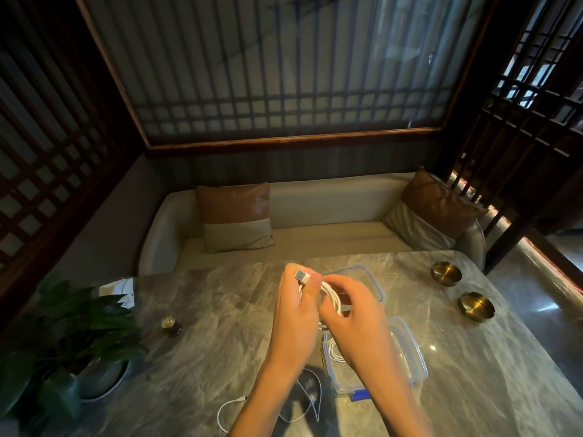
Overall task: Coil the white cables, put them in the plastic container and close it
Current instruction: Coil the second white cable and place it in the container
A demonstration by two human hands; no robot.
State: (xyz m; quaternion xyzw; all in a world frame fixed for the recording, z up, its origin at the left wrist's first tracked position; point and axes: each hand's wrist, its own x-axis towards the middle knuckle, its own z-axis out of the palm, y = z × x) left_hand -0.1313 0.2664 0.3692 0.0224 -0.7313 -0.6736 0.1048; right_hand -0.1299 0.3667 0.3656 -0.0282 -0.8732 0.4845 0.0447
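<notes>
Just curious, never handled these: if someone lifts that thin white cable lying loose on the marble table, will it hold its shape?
Probably not. The thin white cable lies in slack loops on the grey marble table, so it would likely droop and dangle. It looks light. The coiled white cable seems springy: left hand and right hand both grip it.

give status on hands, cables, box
Left hand and right hand grip the white cable coil. The container open, coiled cable inside, lid off beyond it. Loose cable on table.
</notes>
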